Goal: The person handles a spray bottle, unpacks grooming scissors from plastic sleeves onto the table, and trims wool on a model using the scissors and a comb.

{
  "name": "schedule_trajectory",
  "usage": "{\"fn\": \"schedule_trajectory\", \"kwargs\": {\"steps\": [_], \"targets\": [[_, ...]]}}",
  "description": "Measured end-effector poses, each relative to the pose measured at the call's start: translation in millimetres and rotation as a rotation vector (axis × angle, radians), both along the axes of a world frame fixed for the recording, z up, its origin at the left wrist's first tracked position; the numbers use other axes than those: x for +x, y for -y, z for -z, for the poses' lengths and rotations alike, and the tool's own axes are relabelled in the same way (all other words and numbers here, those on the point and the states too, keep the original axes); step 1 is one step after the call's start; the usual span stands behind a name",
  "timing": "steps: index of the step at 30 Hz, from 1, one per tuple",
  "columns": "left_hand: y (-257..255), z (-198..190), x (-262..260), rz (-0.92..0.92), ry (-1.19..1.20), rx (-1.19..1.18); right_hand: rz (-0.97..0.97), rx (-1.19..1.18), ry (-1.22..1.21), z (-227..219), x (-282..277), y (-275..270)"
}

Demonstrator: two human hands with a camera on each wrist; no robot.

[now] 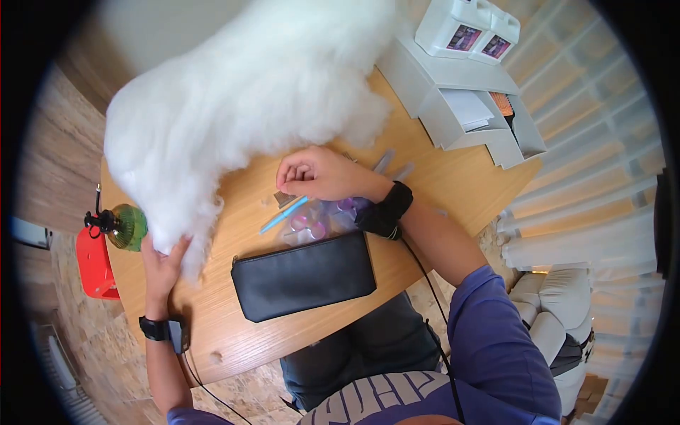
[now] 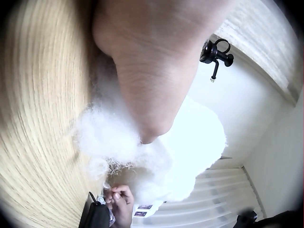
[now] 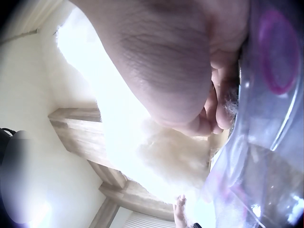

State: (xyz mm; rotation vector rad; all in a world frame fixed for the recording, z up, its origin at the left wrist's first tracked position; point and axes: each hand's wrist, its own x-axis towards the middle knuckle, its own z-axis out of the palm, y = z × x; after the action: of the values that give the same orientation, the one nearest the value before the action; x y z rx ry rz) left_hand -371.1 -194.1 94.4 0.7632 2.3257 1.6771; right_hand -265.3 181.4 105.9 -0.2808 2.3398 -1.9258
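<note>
A large mass of white fluffy fibre (image 1: 241, 99) covers the back and left of the table. My left hand (image 1: 163, 265) touches its lower left end, thumb and a finger spread apart; in the left wrist view the other fingers are hidden in the fluff (image 2: 109, 135). My right hand (image 1: 322, 173) hangs with curled fingers over the table's middle, beside a light blue stick (image 1: 284, 214) and a small grey piece (image 1: 285, 199). Clear plastic packs with purple rings (image 1: 308, 225) lie under its wrist. In the right wrist view a small tuft (image 3: 231, 105) shows by its fingertips.
A black zip pouch (image 1: 304, 276) lies near the table's front edge. At the left edge stands a green spray bottle (image 1: 129, 227), with a red stool (image 1: 95, 265) beyond. A grey organizer (image 1: 453, 92) with white jugs (image 1: 467, 30) stands at back right. Cables trail from both wrists.
</note>
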Motion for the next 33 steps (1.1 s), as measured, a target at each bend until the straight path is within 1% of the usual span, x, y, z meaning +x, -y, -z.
{"fn": "schedule_trajectory", "kwargs": {"steps": [4, 7, 10, 12, 15, 17, 18, 20, 22, 23, 25, 26, 28, 29, 31, 32, 33], "targets": [[-1, -5, 2, -0.012, -0.028, -0.042, 0.007, 0.03, -0.021, -2, 1, 1], [-4, -7, 4, -0.015, 0.008, -0.017, 0.016, 0.041, -0.033, -3, 3, 2], [0, -4, 2, -0.032, -0.025, -0.059, 0.017, 0.048, -0.042, -4, 3, 2], [2, -5, -1, 0.008, -0.066, -0.076, 0.011, 0.037, -0.051, -2, 1, 1], [1, 0, 0, 0.0, 0.001, -0.015, 0.006, 0.031, -0.06, 1, 2, -1], [2, 2, 1, -0.055, 0.002, 0.009, 0.005, 0.03, -0.072, 1, 1, 0], [3, 3, 1, -0.047, 0.005, 0.006, -0.005, 0.057, -0.067, 0, 1, 0], [6, 5, 0, -0.102, -0.017, -0.028, -0.009, 0.08, -0.059, -7, 6, -1], [8, 7, -2, -0.096, -0.012, -0.031, -0.161, 0.082, -0.119, -16, 12, 0], [9, 8, -2, -0.096, -0.009, -0.032, -0.158, 0.079, -0.117, -16, 13, 1], [9, 7, -1, -0.107, -0.007, -0.039, -0.268, 0.247, -0.322, -14, 14, 0], [8, 6, -1, -0.121, -0.008, -0.044, -0.261, 0.249, -0.319, -15, 15, -2], [4, 0, 1, -0.106, -0.01, -0.043, -0.223, 0.406, -0.429, -16, 17, -5], [3, -1, 2, -0.101, -0.013, -0.043, -0.219, 0.408, -0.425, -20, 19, -7], [5, 6, 0, -0.126, -0.012, -0.033, -0.209, 0.509, -0.445, -29, 24, -11], [6, 8, 1, -0.158, -0.014, -0.026, -0.21, 0.505, -0.44, -27, 24, -14], [5, 8, 1, -0.159, -0.01, -0.031, -0.239, 0.501, -0.506, -26, 24, -16]]}}
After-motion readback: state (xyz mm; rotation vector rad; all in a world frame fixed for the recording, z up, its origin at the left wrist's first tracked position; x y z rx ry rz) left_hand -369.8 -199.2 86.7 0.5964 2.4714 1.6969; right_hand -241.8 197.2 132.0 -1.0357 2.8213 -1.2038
